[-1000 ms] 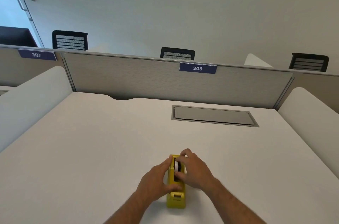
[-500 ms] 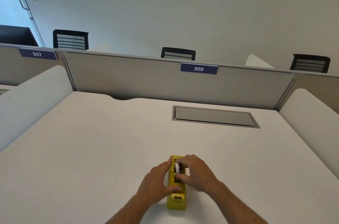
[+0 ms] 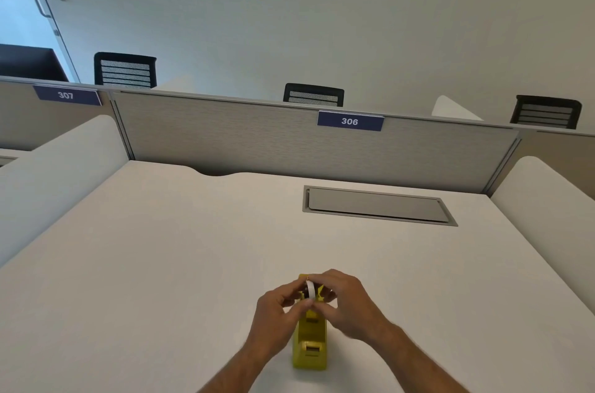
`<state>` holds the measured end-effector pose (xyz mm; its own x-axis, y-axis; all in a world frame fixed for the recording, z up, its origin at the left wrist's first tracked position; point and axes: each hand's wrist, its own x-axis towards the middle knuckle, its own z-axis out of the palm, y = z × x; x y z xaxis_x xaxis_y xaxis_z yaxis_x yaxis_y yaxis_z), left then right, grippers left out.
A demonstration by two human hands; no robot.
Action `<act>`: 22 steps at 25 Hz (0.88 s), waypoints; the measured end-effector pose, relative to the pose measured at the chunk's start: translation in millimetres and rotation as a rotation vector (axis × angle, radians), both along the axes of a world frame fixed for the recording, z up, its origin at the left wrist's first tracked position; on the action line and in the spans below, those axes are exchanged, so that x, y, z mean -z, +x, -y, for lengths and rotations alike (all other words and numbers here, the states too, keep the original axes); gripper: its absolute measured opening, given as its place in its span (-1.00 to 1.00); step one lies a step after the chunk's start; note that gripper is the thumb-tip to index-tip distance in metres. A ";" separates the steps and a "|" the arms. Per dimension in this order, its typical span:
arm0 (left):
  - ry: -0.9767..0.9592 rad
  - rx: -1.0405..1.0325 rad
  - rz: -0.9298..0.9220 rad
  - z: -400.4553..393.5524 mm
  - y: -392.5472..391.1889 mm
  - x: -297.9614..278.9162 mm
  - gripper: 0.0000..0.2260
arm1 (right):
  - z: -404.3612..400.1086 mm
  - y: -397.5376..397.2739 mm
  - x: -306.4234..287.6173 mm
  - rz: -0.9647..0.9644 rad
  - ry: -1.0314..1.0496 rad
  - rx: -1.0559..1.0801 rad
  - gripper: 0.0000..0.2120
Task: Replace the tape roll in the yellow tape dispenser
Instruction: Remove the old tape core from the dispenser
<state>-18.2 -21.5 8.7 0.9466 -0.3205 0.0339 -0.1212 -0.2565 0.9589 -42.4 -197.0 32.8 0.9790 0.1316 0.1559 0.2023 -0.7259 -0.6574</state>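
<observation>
The yellow tape dispenser (image 3: pixel 310 344) stands lengthwise on the white desk (image 3: pixel 161 263), its cutter end nearest me. A white tape roll (image 3: pixel 310 291) sits upright on edge just above the dispenser's far half. My left hand (image 3: pixel 275 312) pinches the roll from the left with its fingertips. My right hand (image 3: pixel 347 305) grips the roll from the right and over the top. The roll's lower part and the dispenser's cradle are hidden by my fingers.
A grey cable hatch (image 3: pixel 376 206) is set flush in the desk at the back right. A grey partition (image 3: pixel 257 138) labelled 306 closes the far edge, with white side panels (image 3: pixel 48 180) left and right. Black chairs (image 3: pixel 124 70) stand beyond.
My left hand has left the dispenser's side and come up to the roll. Both hands have raised the white roll slightly above the dispenser body.
</observation>
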 end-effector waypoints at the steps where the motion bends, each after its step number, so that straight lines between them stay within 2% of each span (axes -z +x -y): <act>1: -0.035 0.016 -0.025 0.1 -0.7 -1.2 -0.59 | 0.3 -0.2 -0.7 0.002 0.013 0.015 -0.61; 4: -0.112 0.052 -0.075 3.5 -3.5 -6.8 -0.58 | 3.5 0.2 -2.9 0.007 0.066 0.076 -0.60; 9: -0.183 0.027 -0.171 5.3 -2.7 -6.6 -0.60 | 8.1 0.6 -2.9 0.011 0.118 0.127 -0.70; 15: -0.153 0.055 -0.193 7.5 -2.0 -4.3 -0.64 | 4.5 -2.9 -4.6 0.003 0.256 0.252 -0.82; 22: -0.143 0.004 -0.204 13.7 2.7 -3.6 -0.70 | 0.2 -3.9 -3.0 -0.152 0.518 0.271 -0.85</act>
